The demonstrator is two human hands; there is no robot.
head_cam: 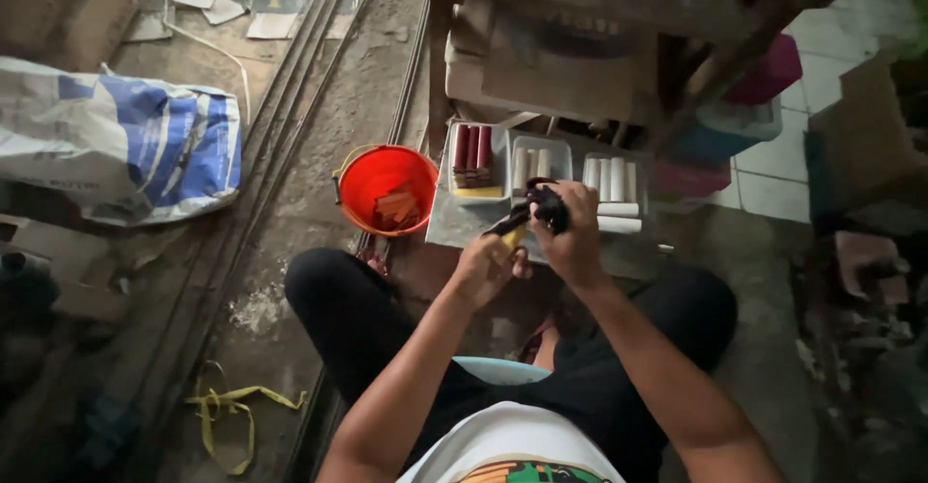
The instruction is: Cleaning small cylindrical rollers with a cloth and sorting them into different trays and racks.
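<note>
Woven plastic, white with blue panels, makes up the sack slumped at far left on the bare, dusty concrete floor; its surface is creased and soft. Long thin metal rods lie along the floor beside it, straight and dull. A yellow strap lies loose and twisted near the person's knee.

A red plastic bucket stands open just left of the low work surface, within arm's reach, with a few reddish-brown pieces in its bottom.

The left hand is closed round the lower end of a dark tool, where a yellow part shows between the fingers. The right hand is clenched over the tool's upper, black end. Both hands hold it up just above the near edge of the trays, close to the body, which judged from the posture keeps it steady and in plain sight. What the tool is cannot be told.

3 shallow grey trays sit side by side behind the hands: the left tray carries dark red sticks laid parallel, the middle tray and the right tray pale cylindrical ones. Sorting by colour appears intended.
</note>
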